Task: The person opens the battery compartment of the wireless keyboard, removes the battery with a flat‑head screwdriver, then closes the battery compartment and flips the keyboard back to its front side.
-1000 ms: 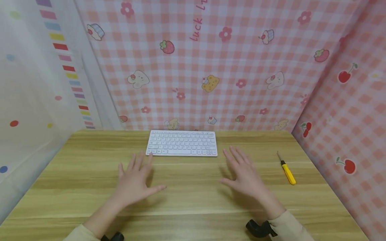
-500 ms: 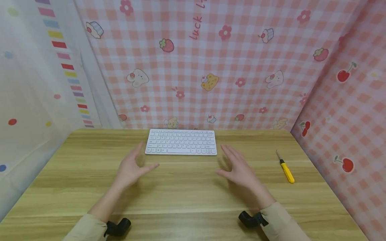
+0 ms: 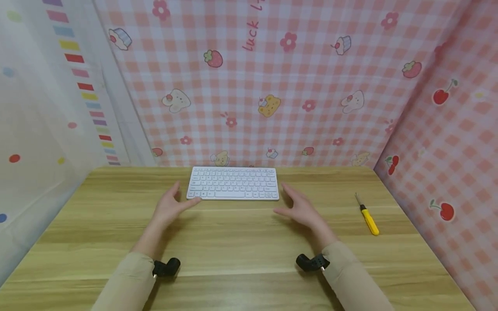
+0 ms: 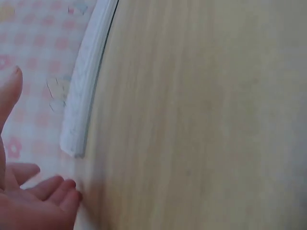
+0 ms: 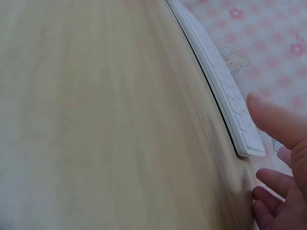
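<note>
A white keyboard lies flat at the back of the table, close to the patterned cloth. Beside its left end is my left hand, thumb spread toward the keyboard's front left corner and fingers reaching along the side. My right hand stands off the right end, its thumb apart from the fingers. In the left wrist view, a gap shows between the fingers and the keyboard's end. The right wrist view has the thumb near the keyboard, with the fingers low beyond its end. Neither hand holds anything.
A screwdriver with a yellow handle lies on the wooden table to the right. Pink checked cloth hangs behind the table and along the right side. A white dotted cloth hangs at the left.
Both hands have moved forward and inward, toward the keyboard's two ends. The left hand has turned from spread palm-down to thumb-up on its side. Keyboard and screwdriver have stayed in place.
</note>
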`<state>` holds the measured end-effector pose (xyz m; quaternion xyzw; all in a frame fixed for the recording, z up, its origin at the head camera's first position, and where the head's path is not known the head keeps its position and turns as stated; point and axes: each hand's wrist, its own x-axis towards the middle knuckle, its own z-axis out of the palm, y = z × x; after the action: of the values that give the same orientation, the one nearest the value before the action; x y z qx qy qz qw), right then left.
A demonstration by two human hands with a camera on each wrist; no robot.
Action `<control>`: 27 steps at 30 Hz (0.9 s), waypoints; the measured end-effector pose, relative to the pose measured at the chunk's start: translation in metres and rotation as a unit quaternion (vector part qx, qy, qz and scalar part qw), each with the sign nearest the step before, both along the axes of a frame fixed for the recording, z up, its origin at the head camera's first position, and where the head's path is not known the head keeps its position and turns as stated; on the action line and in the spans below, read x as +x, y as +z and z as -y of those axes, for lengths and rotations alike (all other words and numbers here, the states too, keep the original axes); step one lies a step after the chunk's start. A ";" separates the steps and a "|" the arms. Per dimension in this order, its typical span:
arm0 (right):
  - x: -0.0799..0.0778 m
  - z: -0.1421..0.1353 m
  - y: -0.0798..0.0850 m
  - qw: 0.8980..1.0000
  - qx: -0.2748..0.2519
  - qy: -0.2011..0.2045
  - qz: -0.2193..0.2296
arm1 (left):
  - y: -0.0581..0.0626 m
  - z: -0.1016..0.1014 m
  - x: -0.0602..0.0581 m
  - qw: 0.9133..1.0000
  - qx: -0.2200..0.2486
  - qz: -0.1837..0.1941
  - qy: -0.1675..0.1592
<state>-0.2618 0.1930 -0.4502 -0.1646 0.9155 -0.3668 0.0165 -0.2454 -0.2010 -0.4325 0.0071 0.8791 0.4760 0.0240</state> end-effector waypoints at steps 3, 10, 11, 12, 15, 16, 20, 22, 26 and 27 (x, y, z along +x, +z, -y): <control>-0.007 0.005 -0.002 1.000 -0.001 -0.005 0.009 | -0.004 0.002 -0.006 1.000 0.011 0.006 -0.005; -0.015 0.013 -0.009 1.000 0.026 -0.014 -0.006 | -0.018 -0.002 -0.013 0.998 0.041 -0.014 -0.047; -0.015 0.013 -0.010 0.999 0.033 -0.016 -0.009 | -0.019 -0.003 -0.013 0.998 0.042 -0.019 -0.051; -0.016 0.014 -0.011 0.999 0.037 -0.019 -0.008 | -0.020 -0.004 -0.014 0.997 0.042 -0.024 -0.054; -0.018 0.016 -0.011 0.999 0.039 -0.025 -0.015 | -0.022 -0.005 -0.016 0.997 0.038 -0.037 -0.054; -0.018 0.016 -0.011 0.999 0.037 -0.025 -0.019 | -0.023 -0.005 -0.016 0.997 0.036 -0.040 -0.052; -0.021 0.017 -0.011 0.999 0.026 -0.025 -0.026 | -0.025 -0.004 -0.017 0.997 0.035 -0.054 -0.035; -0.021 0.017 -0.011 0.999 0.008 -0.030 -0.018 | -0.026 -0.003 -0.016 0.997 0.027 -0.064 -0.026; -0.020 0.016 -0.012 0.998 -0.042 -0.053 0.011 | -0.028 -0.003 -0.015 0.996 0.005 -0.091 -0.022; -0.019 0.016 -0.011 0.997 -0.052 -0.058 0.016 | -0.029 -0.002 -0.015 0.995 -0.001 -0.096 -0.024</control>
<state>-0.2808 0.1767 -0.4616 -0.1061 0.9028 -0.4168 0.0012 -0.2600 -0.1985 -0.4610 0.0736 0.8773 0.4716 -0.0497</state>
